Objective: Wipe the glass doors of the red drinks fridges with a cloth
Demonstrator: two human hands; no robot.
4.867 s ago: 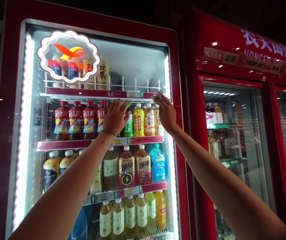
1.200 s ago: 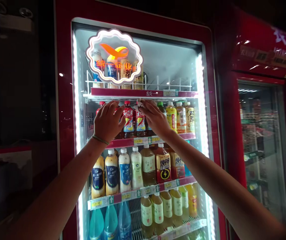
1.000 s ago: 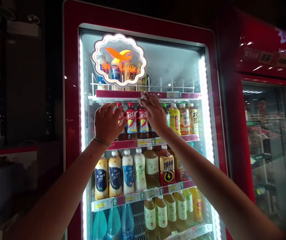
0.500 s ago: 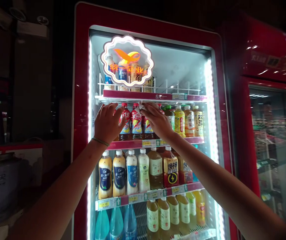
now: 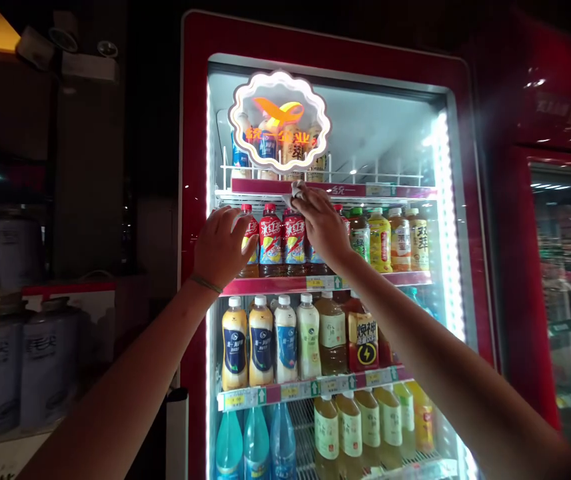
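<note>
A lit drinks fridge with a glass door (image 5: 385, 147) stands in front of me. Against the glass, my right hand (image 5: 328, 223) pinches a small whitish cloth or tissue (image 5: 297, 191) in its fingertips, level with the top shelf's red strip. My left hand (image 5: 224, 248) is on or close to the glass near the door's left side, fingers apart and holding nothing. Through the door, red-labelled tea bottles (image 5: 270, 233) show between the two hands. A glowing scalloped sign (image 5: 280, 121) is on the glass above them.
A red frame (image 5: 195, 167) surrounds the door. Further bottles with dark blue labels (image 5: 235, 343) fill a lower shelf. To the left, pale canisters (image 5: 48, 363) stand on a rack. A second red fridge (image 5: 540, 267) is at the right.
The view has swung left, so the fridge sits further right. My right hand and the cloth have moved up the glass and slightly left against the fridge; my left hand has shifted slightly left against it.
</note>
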